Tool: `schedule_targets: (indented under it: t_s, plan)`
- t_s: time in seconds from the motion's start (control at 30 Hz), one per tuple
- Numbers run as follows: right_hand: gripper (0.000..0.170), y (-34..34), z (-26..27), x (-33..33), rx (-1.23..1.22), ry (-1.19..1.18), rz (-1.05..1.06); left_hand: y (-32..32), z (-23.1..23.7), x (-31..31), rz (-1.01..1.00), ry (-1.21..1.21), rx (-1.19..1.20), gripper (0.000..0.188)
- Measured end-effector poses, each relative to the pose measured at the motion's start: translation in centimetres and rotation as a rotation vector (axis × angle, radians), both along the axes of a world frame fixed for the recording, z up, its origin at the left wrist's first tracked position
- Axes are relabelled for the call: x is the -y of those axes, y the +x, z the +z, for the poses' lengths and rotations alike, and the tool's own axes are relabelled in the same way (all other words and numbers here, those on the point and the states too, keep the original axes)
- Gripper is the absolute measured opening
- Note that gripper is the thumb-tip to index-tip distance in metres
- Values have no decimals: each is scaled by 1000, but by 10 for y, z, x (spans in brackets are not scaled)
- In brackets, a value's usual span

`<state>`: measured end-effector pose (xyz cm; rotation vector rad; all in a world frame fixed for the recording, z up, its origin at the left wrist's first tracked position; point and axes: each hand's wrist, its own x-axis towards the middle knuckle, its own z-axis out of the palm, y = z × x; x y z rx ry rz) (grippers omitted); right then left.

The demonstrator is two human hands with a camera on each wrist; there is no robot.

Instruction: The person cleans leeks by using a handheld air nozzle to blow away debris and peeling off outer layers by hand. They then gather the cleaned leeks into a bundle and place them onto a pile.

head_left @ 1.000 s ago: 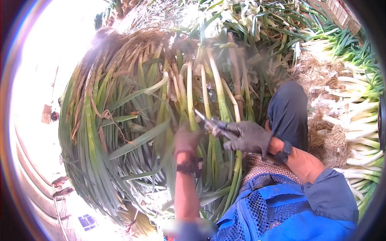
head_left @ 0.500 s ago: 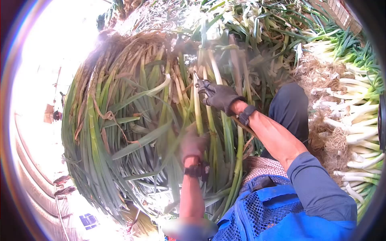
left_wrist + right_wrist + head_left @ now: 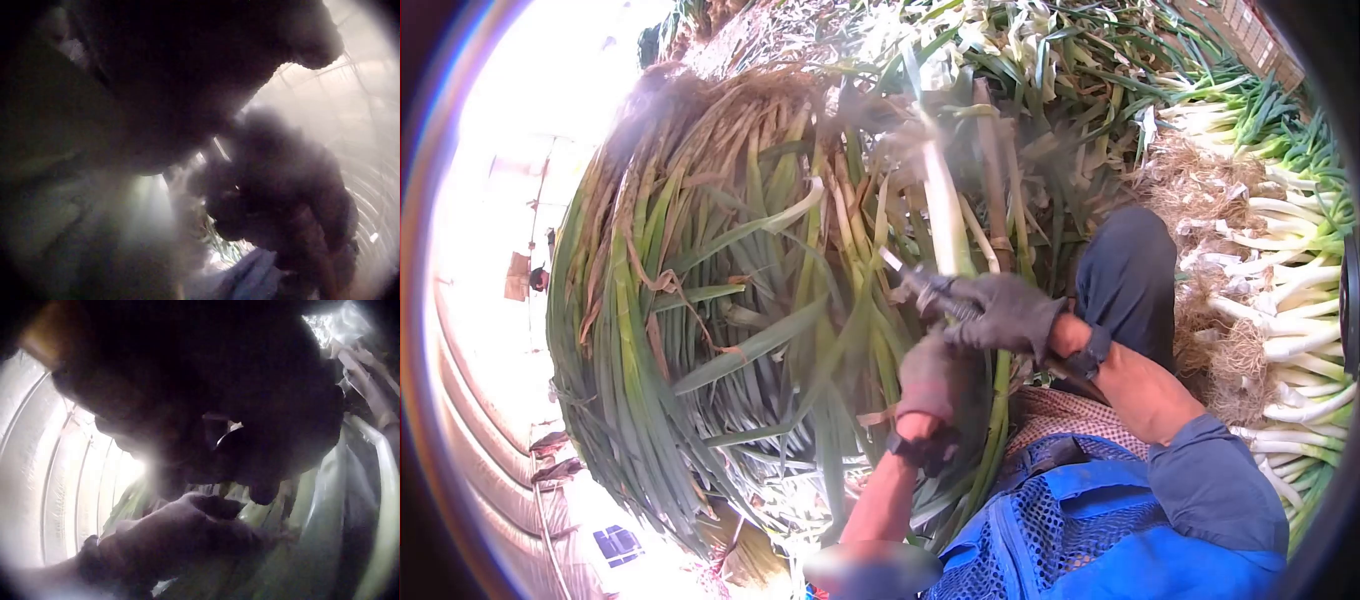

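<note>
My gloved left hand grips a thick green onion low on its stalk. The stalk's pale end points away from me and its lower part passes behind my right hand. My gloved right hand is right above the left one. It holds a dark hand tool with a thin pale metal tip pointing up and left; I cannot tell what kind of tool it is. In the right wrist view the left hand lies across green stalks. A blurred pale stalk shows in the dim left wrist view.
A big heap of untrimmed green onions spreads to the left. Cleaner white-stalked onions with roots lie in a row at the right. Peeled leaves cover the ground at the back, near a crate. My bent knee is close by.
The right hand reached up along the stalks with the tool, then came back down beside the left hand. The left hand moved right, and the thick pale stalk now looks larger and closer.
</note>
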<state>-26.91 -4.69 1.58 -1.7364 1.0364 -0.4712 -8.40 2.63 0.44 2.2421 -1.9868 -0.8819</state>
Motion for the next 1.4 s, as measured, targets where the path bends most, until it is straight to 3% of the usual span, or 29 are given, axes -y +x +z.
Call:
schedule_targets:
  t_s: [0.03,0.1,0.2,0.27,0.37,0.43,0.53,0.6,0.7,0.73,0.77,0.83,0.9,0.93,0.97,1.0,1.07,1.13,1.23,1.33,1.4]
  plan:
    - [64,-2,-22,9,-76,2,-60,-13,14,-3,-16,38,-20,33]
    - [69,-18,-13,23,-158,41,-144,-30,36,-1,-51,107,-62,35]
    - [70,-28,-21,26,-83,157,-238,10,15,17,74,-29,-319,44]
    - [69,-25,-30,24,29,212,-244,35,26,50,82,-419,-18,42]
    - [70,-12,-18,14,151,123,-128,69,22,73,80,-537,292,31]
    - [72,-6,-10,11,128,147,18,102,-30,73,-140,-610,505,26]
    - [76,1,-15,10,123,178,35,74,-31,46,-85,-344,499,22]
    - [78,-1,-4,19,150,227,74,54,-24,22,-157,-201,348,17]
    - [81,9,21,26,-29,248,260,56,-4,6,-131,-44,178,18]
    - [81,15,17,29,-89,218,210,65,3,2,-101,-1,131,19]
    - [81,22,9,32,-150,187,160,87,11,-1,-151,-143,27,25]
    - [79,23,12,40,-189,146,70,143,22,8,108,-95,73,31]
    - [76,23,-2,34,22,158,119,157,80,38,463,-261,394,32]
    - [75,24,-7,31,130,165,141,179,92,43,344,-560,683,28]
    - [75,23,5,32,68,245,223,182,95,48,290,-724,743,29]
    - [75,28,5,34,6,220,173,185,98,53,238,-886,811,31]
    - [75,37,0,33,-120,179,79,159,87,57,302,-906,509,39]
    - [75,39,-3,33,-51,187,126,145,45,64,397,-547,239,38]
    - [74,40,-8,29,54,173,176,100,25,76,469,-135,275,40]
    - [73,43,-8,31,11,143,119,107,-16,83,423,-250,160,39]
    - [72,39,-2,26,-10,150,132,107,-22,86,395,-186,197,44]
